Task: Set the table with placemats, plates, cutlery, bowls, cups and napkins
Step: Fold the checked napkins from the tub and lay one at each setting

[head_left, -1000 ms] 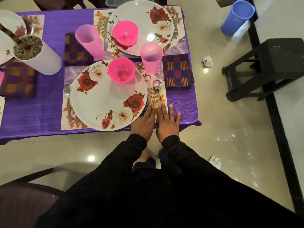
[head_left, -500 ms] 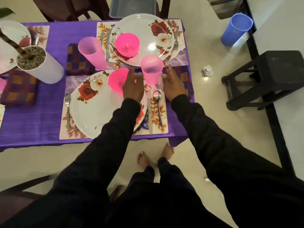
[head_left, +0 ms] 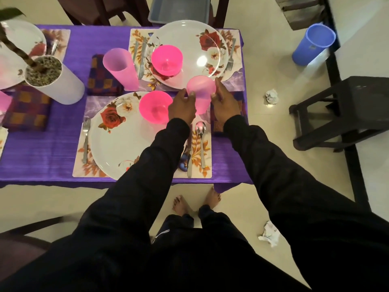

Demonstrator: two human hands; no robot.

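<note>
A pale pink cup (head_left: 201, 91) stands at the top right of the near placemat (head_left: 202, 151). My left hand (head_left: 182, 107) and my right hand (head_left: 223, 104) hold it from both sides, fingers curled round its wall. The near rose plate (head_left: 120, 142) carries a bright pink bowl (head_left: 155, 106). A fork (head_left: 85, 138) lies left of the plate, and a knife (head_left: 189, 159) and spoon (head_left: 201, 135) lie on its right. A checked napkin (head_left: 219, 123) lies partly hidden under my right wrist. The far setting has a plate (head_left: 202, 47), bowl (head_left: 166, 59) and cup (head_left: 120, 67).
A white plant pot (head_left: 56, 81) stands on the purple tablecloth (head_left: 42, 152) at left, beside another checked napkin (head_left: 26, 108). On the floor at right are a blue cup (head_left: 313, 46), a dark stool (head_left: 345, 108) and crumpled paper (head_left: 271, 96). My bare feet (head_left: 195, 202) are below the table edge.
Both hands left the table's front edge, reached forward past the spoon and closed round the pale pink cup. The view shifted so the table sits lower.
</note>
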